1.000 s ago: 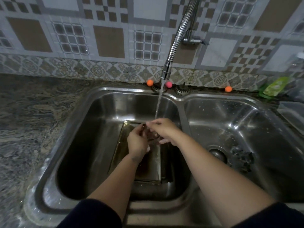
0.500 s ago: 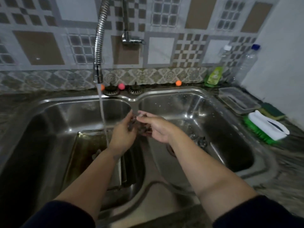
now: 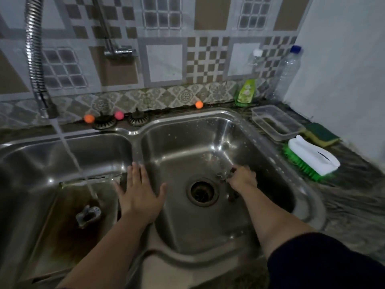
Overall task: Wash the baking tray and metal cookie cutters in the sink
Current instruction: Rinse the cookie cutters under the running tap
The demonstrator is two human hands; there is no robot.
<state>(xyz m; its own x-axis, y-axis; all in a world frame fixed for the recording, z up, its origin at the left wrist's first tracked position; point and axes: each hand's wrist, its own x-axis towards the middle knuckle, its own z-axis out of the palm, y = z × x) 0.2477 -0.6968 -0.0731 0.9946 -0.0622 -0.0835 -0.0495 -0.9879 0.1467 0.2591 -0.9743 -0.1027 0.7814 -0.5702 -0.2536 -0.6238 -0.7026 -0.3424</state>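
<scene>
The left hand (image 3: 140, 195) hovers flat with fingers spread over the divider, holding nothing, beside the baking tray (image 3: 62, 226) in the left basin, where one cookie cutter (image 3: 88, 215) lies under the running water. The right hand (image 3: 242, 179) pinches a rinsed cutter (image 3: 224, 175) low in the right basin (image 3: 187, 147), probably to set it down near the drain (image 3: 202, 192). Beyond, the scrub brush (image 3: 310, 158), sponge (image 3: 321, 134) and soap bottle (image 3: 245, 92) stand clear of the way.

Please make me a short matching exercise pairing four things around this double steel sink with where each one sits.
Things:
1. Stained metal baking tray
2. Green-bristled white scrub brush
3. Green dish-soap bottle
4. Small metal cookie cutter

Places:
A. By the tiled wall, behind the right basin
B. In the left basin
C. On the tray
D. On the counter, right of the sink

Pairs: 1-B, 2-D, 3-A, 4-C
</scene>
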